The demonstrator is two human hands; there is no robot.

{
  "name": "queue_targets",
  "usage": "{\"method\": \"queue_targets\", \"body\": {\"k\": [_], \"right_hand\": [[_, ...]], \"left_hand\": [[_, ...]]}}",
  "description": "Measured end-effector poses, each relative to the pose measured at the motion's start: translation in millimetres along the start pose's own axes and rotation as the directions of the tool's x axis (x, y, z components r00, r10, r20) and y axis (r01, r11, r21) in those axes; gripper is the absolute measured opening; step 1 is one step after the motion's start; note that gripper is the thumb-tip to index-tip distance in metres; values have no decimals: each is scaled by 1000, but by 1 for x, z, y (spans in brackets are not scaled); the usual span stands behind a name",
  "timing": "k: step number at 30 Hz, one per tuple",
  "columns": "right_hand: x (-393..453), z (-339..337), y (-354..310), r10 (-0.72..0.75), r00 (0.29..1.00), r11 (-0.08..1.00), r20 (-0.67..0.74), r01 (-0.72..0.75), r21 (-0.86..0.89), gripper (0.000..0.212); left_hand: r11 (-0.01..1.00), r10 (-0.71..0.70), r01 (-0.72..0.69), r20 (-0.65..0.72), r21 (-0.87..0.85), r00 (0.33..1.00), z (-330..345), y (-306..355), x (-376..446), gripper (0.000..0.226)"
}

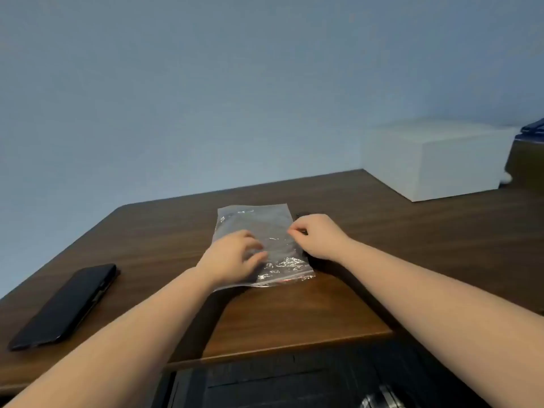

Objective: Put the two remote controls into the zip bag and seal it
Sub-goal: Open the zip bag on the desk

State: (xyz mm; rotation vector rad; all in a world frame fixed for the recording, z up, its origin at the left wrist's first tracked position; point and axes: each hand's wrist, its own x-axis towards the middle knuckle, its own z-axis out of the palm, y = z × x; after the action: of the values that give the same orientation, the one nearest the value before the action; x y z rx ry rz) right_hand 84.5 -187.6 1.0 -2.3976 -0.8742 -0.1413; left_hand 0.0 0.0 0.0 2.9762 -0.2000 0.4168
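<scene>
Lying flat on brown surface: clear zip bag, contents unclear. Left hand spread on bag, fingers loose. Right hand pinching bag's right edge; dark object behind it.

Bag: clear, white glints, red zip strip. Table: dark brown wood grain. Phone: black. Box: white. Wall: plain pale blue.

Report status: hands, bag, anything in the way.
Left hand flat on the bag; right hand pinching its right edge. Bag flat on the table. Phone far left, clear.
</scene>
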Motion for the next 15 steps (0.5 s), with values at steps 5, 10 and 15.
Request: {"method": "queue_targets", "body": {"k": [5,10,15], "right_hand": [[-19,0,-16,-32,999,999,23,32,5,26],[-24,1,-19,-1,1000,999,1,1,35,27],[-25,4,-25,28,999,992,-44,-22,121,26]], "left_hand": [[995,74,-85,190,53,979,2,17,-19,57],[961,199,-221,139,165,970,3,16,-25,33],[949,153,-175,101,262,983,7,16,-22,28]]}}
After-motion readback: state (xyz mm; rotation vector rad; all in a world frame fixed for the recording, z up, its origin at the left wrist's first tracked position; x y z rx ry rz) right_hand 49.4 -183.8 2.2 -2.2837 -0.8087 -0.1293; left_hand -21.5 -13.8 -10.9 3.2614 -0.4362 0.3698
